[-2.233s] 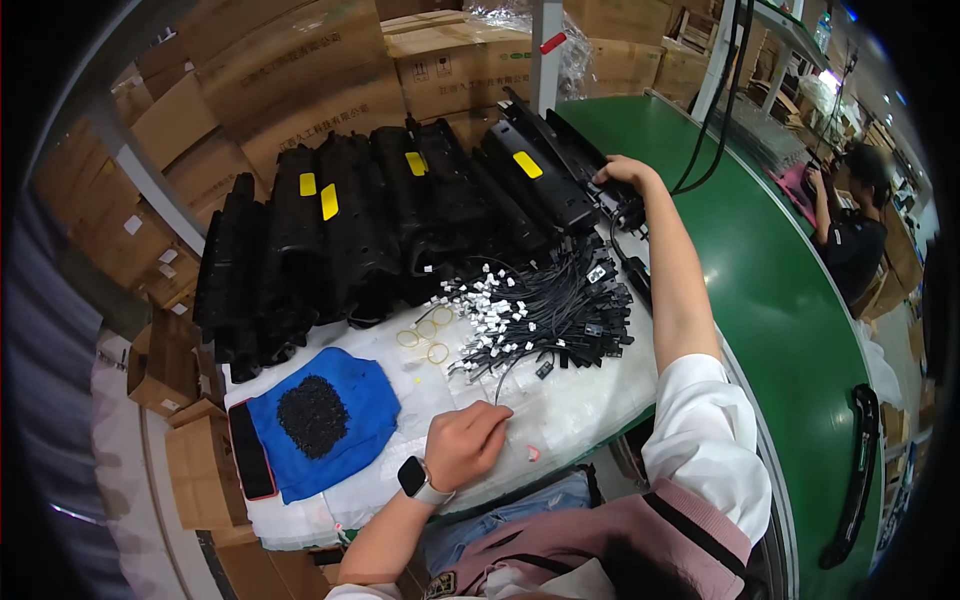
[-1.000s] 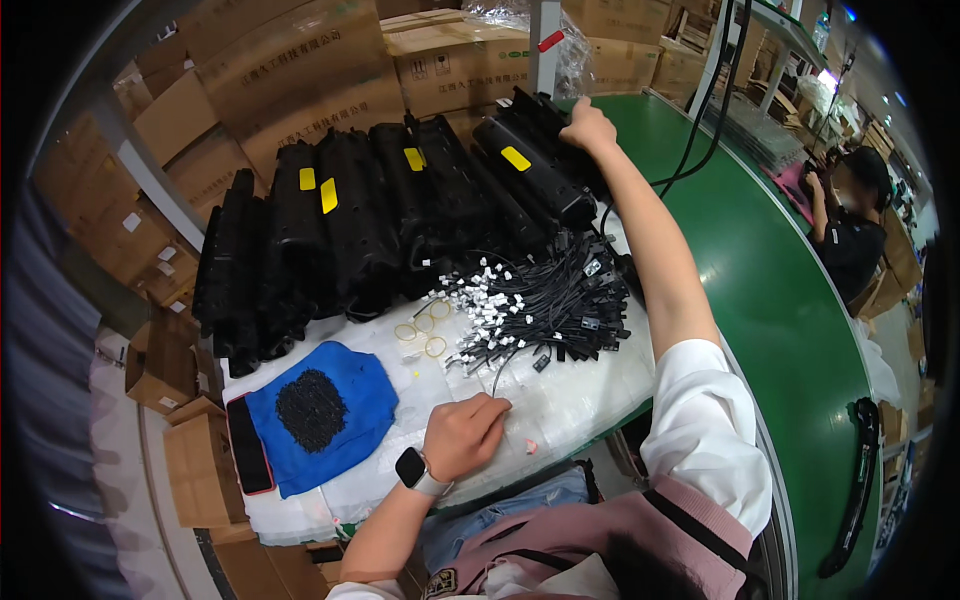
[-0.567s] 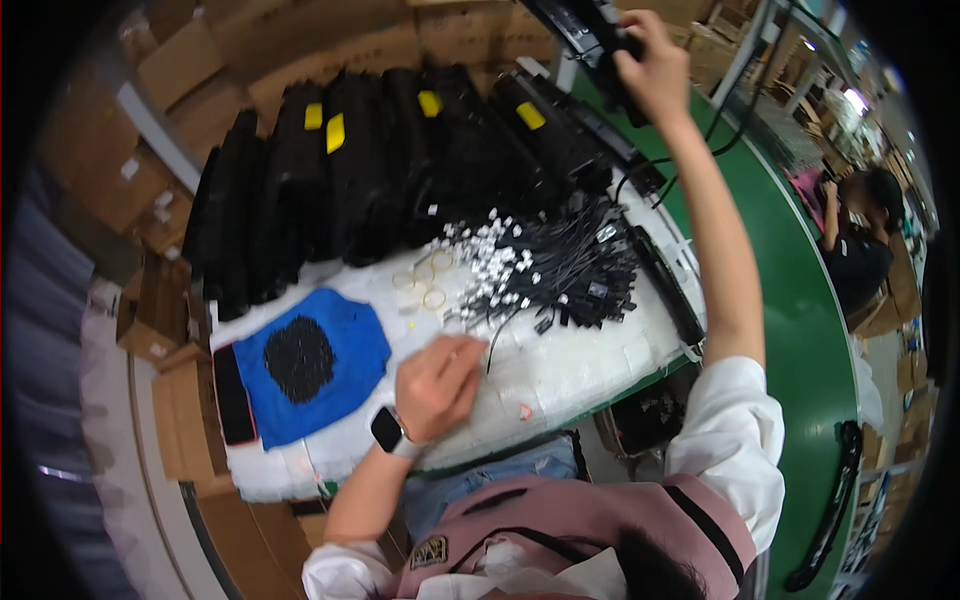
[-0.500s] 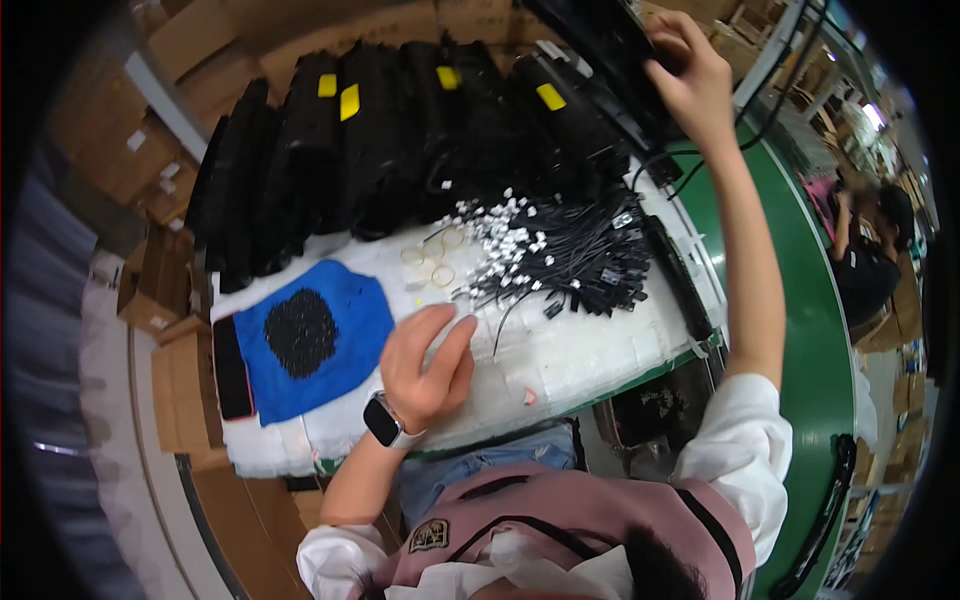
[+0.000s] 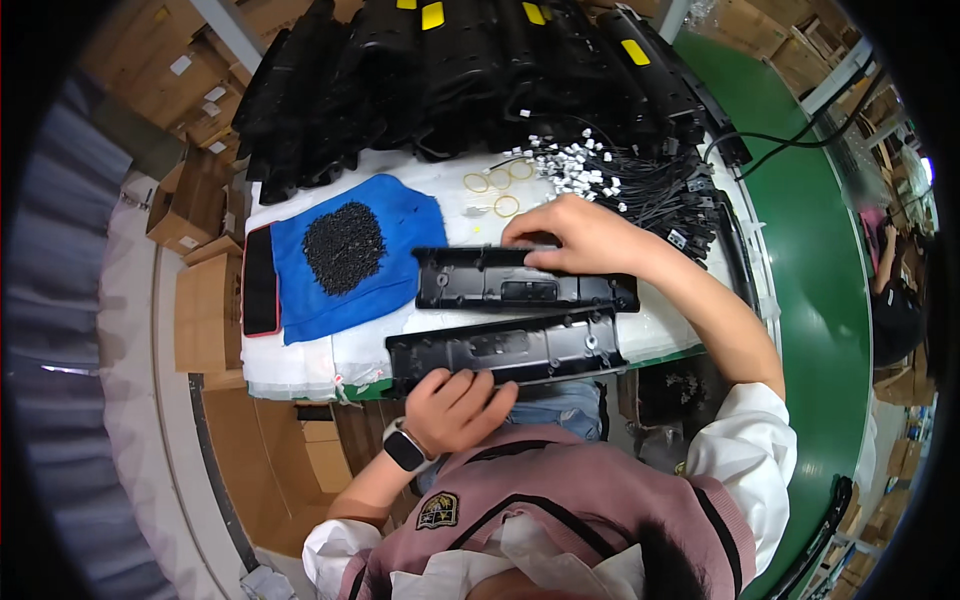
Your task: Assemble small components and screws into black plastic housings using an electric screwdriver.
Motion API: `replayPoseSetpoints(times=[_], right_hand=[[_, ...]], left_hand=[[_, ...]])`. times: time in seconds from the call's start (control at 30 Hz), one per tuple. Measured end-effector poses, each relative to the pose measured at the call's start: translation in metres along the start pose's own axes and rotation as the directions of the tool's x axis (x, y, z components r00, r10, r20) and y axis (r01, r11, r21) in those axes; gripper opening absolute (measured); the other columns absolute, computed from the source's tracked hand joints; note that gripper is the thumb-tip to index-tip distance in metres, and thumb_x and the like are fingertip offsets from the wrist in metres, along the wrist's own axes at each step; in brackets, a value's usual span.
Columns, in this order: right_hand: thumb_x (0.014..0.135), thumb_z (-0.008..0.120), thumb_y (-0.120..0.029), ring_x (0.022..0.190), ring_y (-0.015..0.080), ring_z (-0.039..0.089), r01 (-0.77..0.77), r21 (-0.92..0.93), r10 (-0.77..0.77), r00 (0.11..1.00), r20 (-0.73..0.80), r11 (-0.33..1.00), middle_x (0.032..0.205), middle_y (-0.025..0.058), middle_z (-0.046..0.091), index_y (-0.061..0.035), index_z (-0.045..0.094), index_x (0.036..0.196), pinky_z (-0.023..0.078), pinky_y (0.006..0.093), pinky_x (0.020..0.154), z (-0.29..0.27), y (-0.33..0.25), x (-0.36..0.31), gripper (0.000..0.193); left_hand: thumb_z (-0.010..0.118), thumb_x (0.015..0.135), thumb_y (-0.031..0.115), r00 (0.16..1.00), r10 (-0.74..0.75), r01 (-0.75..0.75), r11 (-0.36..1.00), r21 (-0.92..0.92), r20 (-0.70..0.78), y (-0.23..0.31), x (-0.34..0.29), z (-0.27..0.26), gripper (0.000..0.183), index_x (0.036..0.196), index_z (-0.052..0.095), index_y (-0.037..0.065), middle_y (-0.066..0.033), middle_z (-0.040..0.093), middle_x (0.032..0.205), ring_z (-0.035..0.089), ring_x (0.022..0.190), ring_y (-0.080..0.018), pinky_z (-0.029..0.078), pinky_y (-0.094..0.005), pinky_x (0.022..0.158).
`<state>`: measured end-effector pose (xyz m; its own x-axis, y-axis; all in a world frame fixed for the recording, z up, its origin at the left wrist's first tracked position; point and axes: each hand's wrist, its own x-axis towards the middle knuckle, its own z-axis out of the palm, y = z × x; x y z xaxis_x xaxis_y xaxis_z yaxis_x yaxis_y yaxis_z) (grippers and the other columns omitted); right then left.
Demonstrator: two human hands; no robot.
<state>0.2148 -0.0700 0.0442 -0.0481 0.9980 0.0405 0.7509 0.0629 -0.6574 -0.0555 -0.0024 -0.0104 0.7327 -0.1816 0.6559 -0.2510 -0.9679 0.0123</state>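
Note:
Two long black plastic housing halves lie side by side on the white padded table top, hollow faces with posts and a rectangular recess turned up. My left hand, wearing a watch, curls its fingers over the front edge of the near housing half, which tilts slightly at the table's front edge. Thumb and fingers of my right hand grip the back edge of the far housing half. To its left, a heap of small black screw-like pieces rests on a blue cloth.
Several bundled black housings with yellow labels line the back. Black cables with white connectors lie at the right, beside thin yellowish rubber bands. A red-edged phone lies at the left. Cartons stand beyond the table; another person sits far right.
My right hand has come down from the back right, and two housing halves now lie before me. My left hand has moved nearer and taken hold of the near one. The view has shifted.

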Motion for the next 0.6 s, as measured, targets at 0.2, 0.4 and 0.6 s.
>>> replayPoseSetpoints(times=[0.2, 0.4, 0.6], right_hand=[[0.075, 0.066, -0.006, 0.086, 0.0265, 0.063, 0.125, -0.438, -0.182, 0.979, -0.091, 0.890, 0.093, 0.0083, 0.067, -0.0040, 0.068, 0.097, 0.052, 0.0343, 0.076, 0.008, -0.007, 0.006, 0.023], [0.070, 0.062, 0.006, 0.090, 0.0267, 0.063, 0.168, -0.249, -0.210, 0.966, -0.151, 0.954, 0.096, 0.0079, 0.067, -0.0059, 0.068, 0.100, 0.052, 0.0356, 0.078, 0.015, 0.005, -0.004, 0.033], [0.071, 0.064, 0.004, 0.092, 0.0319, 0.063, 0.137, -0.274, -0.240, 0.889, -0.389, 0.952, 0.100, 0.0148, 0.066, -0.0019, 0.066, 0.098, 0.051, 0.0372, 0.082, 0.003, -0.026, -0.027, 0.028]], left_hand=[[0.056, 0.072, 0.013, 0.983, -0.102, 0.100, 0.995, 0.023, 0.155, 0.007, 0.005, 0.023, 0.030, 0.100, 0.062, 0.002, -0.0054, 0.058, 0.090, 0.052, 0.077, -0.0184, 0.039, -0.0290, 0.059], [0.062, 0.071, 0.014, 0.950, -0.214, 0.223, 0.975, -0.016, 0.225, 0.009, 0.026, 0.033, 0.034, 0.103, 0.064, 0.003, -0.0059, 0.059, 0.092, 0.056, 0.084, -0.0222, 0.045, -0.0333, 0.066], [0.069, 0.074, 0.021, 0.947, -0.282, 0.310, 0.928, -0.209, 0.155, -0.003, 0.044, -0.003, 0.034, 0.102, 0.062, 0.002, -0.0093, 0.061, 0.089, 0.058, 0.080, -0.0262, 0.046, -0.0369, 0.067]])
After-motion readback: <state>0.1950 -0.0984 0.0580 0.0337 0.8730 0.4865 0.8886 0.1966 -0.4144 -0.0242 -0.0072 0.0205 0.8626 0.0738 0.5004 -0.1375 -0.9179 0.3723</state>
